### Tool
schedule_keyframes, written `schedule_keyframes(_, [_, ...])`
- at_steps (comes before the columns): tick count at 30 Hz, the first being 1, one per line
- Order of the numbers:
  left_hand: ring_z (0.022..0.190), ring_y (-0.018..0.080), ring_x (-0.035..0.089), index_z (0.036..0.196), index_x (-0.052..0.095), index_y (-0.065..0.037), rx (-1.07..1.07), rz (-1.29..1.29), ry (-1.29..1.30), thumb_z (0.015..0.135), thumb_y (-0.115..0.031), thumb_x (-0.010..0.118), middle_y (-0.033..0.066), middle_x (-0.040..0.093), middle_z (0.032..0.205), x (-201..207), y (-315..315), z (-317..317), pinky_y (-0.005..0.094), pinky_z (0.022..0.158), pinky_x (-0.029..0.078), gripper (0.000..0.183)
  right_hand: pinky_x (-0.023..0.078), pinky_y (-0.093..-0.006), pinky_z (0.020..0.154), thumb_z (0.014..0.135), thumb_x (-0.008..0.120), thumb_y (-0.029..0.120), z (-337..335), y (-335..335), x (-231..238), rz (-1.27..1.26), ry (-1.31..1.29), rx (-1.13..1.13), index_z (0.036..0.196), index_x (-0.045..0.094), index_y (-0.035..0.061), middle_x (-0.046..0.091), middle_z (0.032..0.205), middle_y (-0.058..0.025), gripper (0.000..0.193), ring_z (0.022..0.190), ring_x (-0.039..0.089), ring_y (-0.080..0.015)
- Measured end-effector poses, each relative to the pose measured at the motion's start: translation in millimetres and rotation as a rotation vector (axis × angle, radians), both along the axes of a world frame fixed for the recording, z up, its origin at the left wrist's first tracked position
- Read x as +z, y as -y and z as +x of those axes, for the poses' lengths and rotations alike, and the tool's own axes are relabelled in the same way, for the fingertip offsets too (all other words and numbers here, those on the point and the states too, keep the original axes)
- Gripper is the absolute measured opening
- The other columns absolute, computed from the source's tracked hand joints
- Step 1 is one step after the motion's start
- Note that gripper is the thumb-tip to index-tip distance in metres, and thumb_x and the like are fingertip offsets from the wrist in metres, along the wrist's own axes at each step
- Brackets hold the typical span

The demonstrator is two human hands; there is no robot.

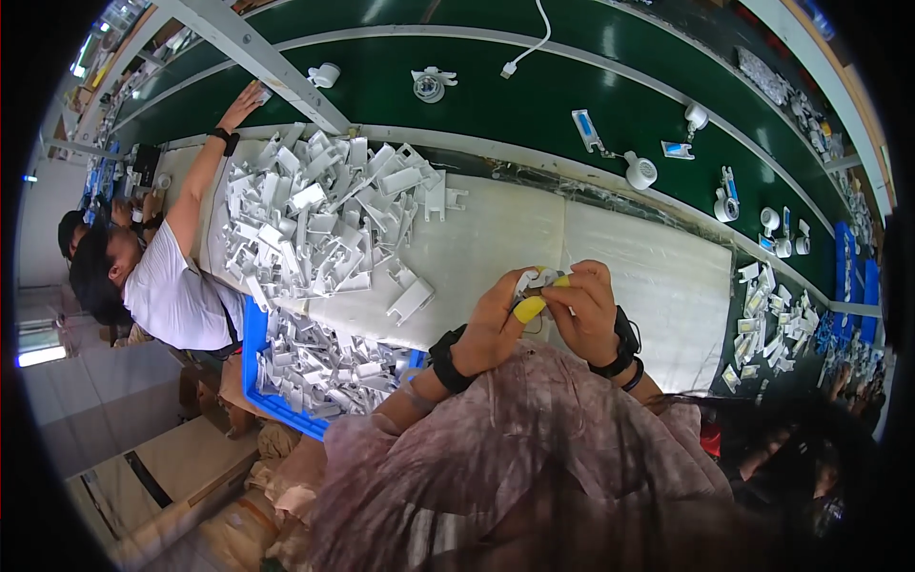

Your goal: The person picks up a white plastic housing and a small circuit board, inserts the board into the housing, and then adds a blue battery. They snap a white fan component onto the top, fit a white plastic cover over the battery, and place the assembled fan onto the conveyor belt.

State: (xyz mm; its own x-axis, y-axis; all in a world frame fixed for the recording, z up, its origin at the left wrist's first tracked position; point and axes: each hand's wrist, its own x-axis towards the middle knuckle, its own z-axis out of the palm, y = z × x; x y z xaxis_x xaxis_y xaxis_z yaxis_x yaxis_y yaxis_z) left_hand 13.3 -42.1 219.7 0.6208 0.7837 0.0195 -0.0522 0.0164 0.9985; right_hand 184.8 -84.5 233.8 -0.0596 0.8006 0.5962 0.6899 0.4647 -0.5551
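Close to my body, at the near edge of the bench, both hands are closed on one small white plastic part (pixel 536 279). My left hand (pixel 496 319) grips it from the left, with a yellow cover on the thumb. My right hand (pixel 589 313) pinches it from the other side; yellow shows at a fingertip there too. The fingers hide much of the part, so its full shape cannot be made out. To the left of my hands lies a loose white plastic housing (pixel 412 296), next to a large heap of similar white housings (pixel 310 205).
A blue bin (pixel 253 367) of white parts stands below the heap. Beyond the bench runs a green conveyor (pixel 381 95) carrying round white units with wires. More parts (pixel 767 319) lie at the right. A metal post (pixel 257 62) slants at far left, where a co-worker (pixel 181 291) reaches across.
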Motion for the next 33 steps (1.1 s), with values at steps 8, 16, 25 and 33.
schedule_keyframes(8, [0.057,0.0056,0.044,0.121,0.050,0.001,0.048,-0.018,-0.013,0.099,-0.013,0.042,0.0014,0.054,0.075,2,-3,4,0.0211,0.051,0.038,0.028,0.046,-0.0393,0.079,0.065,0.076,-0.002,-5,-1,-4,-0.014,-0.031,-0.065,0.089,0.067,0.0077,0.057,0.086,-0.0060,0.027,0.087,0.054,-0.0290])
schedule_keyframes(16, [0.075,0.0128,0.059,0.141,0.034,-0.003,0.127,-0.382,-0.026,0.102,-0.018,0.038,0.0077,0.055,0.103,-25,-21,12,0.0248,0.056,0.050,0.042,0.044,-0.0356,0.070,0.076,0.071,0.005,20,-51,-40,-0.253,-0.170,0.027,0.084,0.063,0.0045,0.057,0.078,-0.0088,0.011,0.074,0.055,-0.0260])
schedule_keyframes(25, [0.093,0.0176,0.062,0.132,0.042,-0.003,0.119,-0.420,-0.104,0.097,-0.010,0.043,0.0095,0.052,0.124,-68,-44,-7,0.0278,0.073,0.053,0.036,0.051,-0.0307,0.059,0.083,0.067,0.003,79,-216,-122,-0.222,-0.371,-0.127,0.084,0.057,0.0007,0.058,0.083,-0.0122,0.010,0.068,0.063,-0.0242])
schedule_keyframes(33, [0.092,0.0160,0.062,0.124,0.048,-0.002,0.061,-0.404,-0.052,0.095,-0.006,0.046,0.0075,0.055,0.121,-86,-50,-9,0.0273,0.070,0.053,0.029,0.041,-0.0442,0.082,0.072,0.063,0.014,163,-240,-157,-0.267,0.735,-0.805,0.097,0.061,0.0088,0.061,0.095,-0.0079,0.025,0.092,0.059,-0.0271])
